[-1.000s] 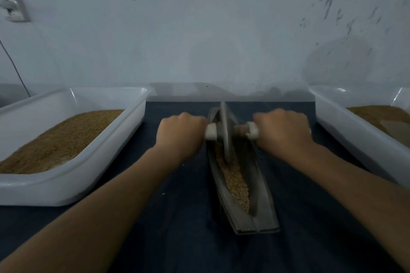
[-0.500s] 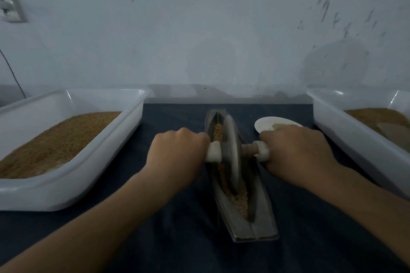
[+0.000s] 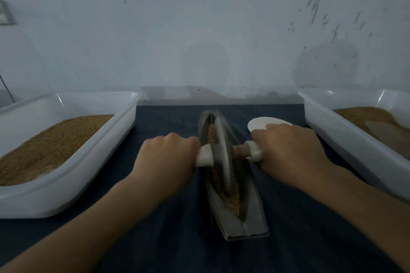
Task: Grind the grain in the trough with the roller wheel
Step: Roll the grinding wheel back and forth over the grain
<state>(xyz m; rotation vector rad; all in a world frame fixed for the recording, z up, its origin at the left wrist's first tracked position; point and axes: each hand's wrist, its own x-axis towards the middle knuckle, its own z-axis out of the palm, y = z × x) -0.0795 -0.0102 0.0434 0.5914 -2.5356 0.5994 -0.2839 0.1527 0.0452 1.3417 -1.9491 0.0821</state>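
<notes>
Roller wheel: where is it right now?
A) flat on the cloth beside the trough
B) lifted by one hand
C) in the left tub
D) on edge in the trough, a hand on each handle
D: the roller wheel stands on edge in the trough, with the left hand and right hand each gripping a handle.

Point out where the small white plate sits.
In the head view, the small white plate lies right of the trough, just behind the right hand and left of the right tub.
</notes>
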